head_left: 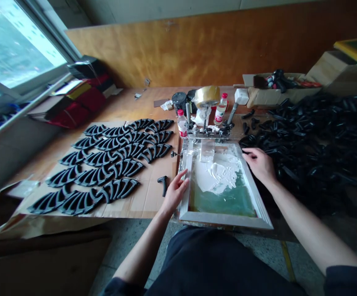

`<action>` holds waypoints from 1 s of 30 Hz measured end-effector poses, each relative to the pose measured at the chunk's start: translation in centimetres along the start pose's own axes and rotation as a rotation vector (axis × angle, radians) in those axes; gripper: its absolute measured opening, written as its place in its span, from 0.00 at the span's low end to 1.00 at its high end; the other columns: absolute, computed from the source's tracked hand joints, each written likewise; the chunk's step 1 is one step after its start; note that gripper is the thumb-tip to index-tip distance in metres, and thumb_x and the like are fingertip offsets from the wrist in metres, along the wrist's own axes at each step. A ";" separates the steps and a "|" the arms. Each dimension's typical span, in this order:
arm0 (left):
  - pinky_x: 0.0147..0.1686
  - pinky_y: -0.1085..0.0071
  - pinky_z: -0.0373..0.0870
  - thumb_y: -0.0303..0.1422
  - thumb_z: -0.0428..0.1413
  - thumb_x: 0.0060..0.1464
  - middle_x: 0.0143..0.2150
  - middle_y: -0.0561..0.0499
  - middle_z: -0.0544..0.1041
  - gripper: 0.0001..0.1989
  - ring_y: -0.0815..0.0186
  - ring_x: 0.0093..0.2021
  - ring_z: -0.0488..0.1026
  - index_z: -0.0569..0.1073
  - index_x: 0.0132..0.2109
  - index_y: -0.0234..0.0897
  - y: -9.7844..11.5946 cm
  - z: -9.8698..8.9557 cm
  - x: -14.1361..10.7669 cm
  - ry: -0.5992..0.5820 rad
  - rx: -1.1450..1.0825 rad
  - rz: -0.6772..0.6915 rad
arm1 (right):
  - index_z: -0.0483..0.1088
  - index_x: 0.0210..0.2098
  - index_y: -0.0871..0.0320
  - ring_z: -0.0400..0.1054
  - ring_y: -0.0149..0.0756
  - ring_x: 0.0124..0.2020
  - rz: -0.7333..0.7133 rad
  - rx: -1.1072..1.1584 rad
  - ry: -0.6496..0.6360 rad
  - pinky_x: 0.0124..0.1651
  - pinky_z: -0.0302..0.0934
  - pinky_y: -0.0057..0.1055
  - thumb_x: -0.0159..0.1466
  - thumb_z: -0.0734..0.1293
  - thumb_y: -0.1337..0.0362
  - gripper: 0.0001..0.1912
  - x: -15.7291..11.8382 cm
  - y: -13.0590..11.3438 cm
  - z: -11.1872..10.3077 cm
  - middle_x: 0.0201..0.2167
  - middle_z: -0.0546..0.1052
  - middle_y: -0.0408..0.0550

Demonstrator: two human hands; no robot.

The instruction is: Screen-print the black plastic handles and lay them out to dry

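Observation:
A silk-screen printing frame [185, 205] with a metal border lies before me, hinged to a clamp [209, 132] at its far end. Thick white ink [213, 176] is spread over the upper part of its green mesh [221, 203]. A pale squeegee [207, 151] rests at the far end of the ink. My left hand [175, 191] is at the frame's left edge, fingers partly stretched and apart. Beside it on the cardboard lies a single black handle-shaped part [163, 185]. My right hand [261, 164] is by the frame's upper right edge, fingers pinched together; what they hold is unclear.
Rows of black parts [104, 172] cover the cardboard [147, 193] on the left. A large heap of black parts [316, 152] fills the right. Bottles with red caps [220, 110], a tape roll [207, 96] and a cardboard box [270, 96] stand behind.

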State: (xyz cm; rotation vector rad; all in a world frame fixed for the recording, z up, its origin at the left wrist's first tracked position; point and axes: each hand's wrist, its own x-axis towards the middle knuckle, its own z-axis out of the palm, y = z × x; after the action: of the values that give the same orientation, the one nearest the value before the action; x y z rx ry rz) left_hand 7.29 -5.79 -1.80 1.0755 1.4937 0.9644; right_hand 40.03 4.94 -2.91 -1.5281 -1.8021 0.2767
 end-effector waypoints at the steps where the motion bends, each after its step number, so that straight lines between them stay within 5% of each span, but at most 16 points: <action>1: 0.27 0.76 0.63 0.48 0.56 0.53 0.29 0.55 0.72 0.32 0.71 0.27 0.66 0.66 0.63 0.40 -1.2 0.2 0.2 0.009 0.038 -0.014 | 0.72 0.51 0.60 0.72 0.45 0.45 -0.076 -0.017 -0.003 0.44 0.69 0.42 0.62 0.65 0.57 0.21 0.9 -1.5 0.9 0.51 0.74 0.57; 4: 0.26 0.77 0.62 0.45 0.55 0.55 0.26 0.57 0.69 0.32 0.71 0.25 0.65 0.62 0.65 0.42 -3.8 0.7 1.1 0.038 0.187 -0.034 | 0.65 0.59 0.60 0.60 0.51 0.59 -0.304 -0.119 -0.106 0.58 0.59 0.48 0.58 0.70 0.61 0.30 2.9 -6.3 4.3 0.62 0.63 0.59; 10: 0.28 0.76 0.62 0.42 0.52 0.57 0.27 0.56 0.69 0.28 0.70 0.27 0.67 0.63 0.64 0.42 -5.8 1.0 2.4 0.046 0.340 -0.036 | 0.72 0.41 0.58 0.68 0.43 0.43 -0.306 -0.292 -0.461 0.46 0.62 0.36 0.58 0.71 0.64 0.12 3.3 -9.2 8.1 0.38 0.76 0.51; 15: 0.30 0.75 0.62 0.44 0.50 0.58 0.30 0.55 0.71 0.28 0.69 0.28 0.67 0.63 0.63 0.42 -6.5 0.9 2.6 0.018 0.362 -0.017 | 0.71 0.33 0.58 0.67 0.41 0.40 -0.455 -0.319 -0.465 0.42 0.58 0.32 0.62 0.65 0.68 0.02 -0.3 -8.9 7.8 0.33 0.76 0.50; 22: 0.32 0.73 0.62 0.47 0.50 0.58 0.32 0.53 0.73 0.29 0.67 0.30 0.69 0.63 0.64 0.43 -6.0 0.7 2.2 0.002 0.375 -0.027 | 0.72 0.32 0.58 0.65 0.38 0.36 -0.882 -0.129 -0.585 0.39 0.56 0.33 0.61 0.59 0.75 0.11 -4.6 -7.4 3.9 0.31 0.74 0.49; 26: 0.32 0.72 0.62 0.46 0.50 0.58 0.32 0.52 0.73 0.29 0.66 0.31 0.69 0.64 0.63 0.42 -6.0 0.7 2.3 0.011 0.408 -0.029 | 0.71 0.30 0.56 0.65 0.36 0.33 -0.803 -0.068 -0.659 0.37 0.55 0.31 0.58 0.63 0.73 0.07 -3.3 -7.8 3.9 0.27 0.73 0.45; 30: 0.30 0.73 0.63 0.47 0.51 0.57 0.33 0.51 0.74 0.29 0.66 0.30 0.69 0.65 0.63 0.40 -5.9 0.7 2.3 0.030 0.395 -0.040 | 0.74 0.37 0.58 0.66 0.40 0.40 -0.730 -0.106 -0.448 0.42 0.58 0.34 0.61 0.60 0.74 0.12 -4.8 -7.9 5.8 0.34 0.76 0.50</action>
State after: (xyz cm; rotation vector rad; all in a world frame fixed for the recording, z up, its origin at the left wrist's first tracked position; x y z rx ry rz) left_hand 6.91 -5.18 -8.16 1.3069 1.7689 0.6734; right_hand 30.33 0.15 -4.20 -0.8094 -2.6259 0.1672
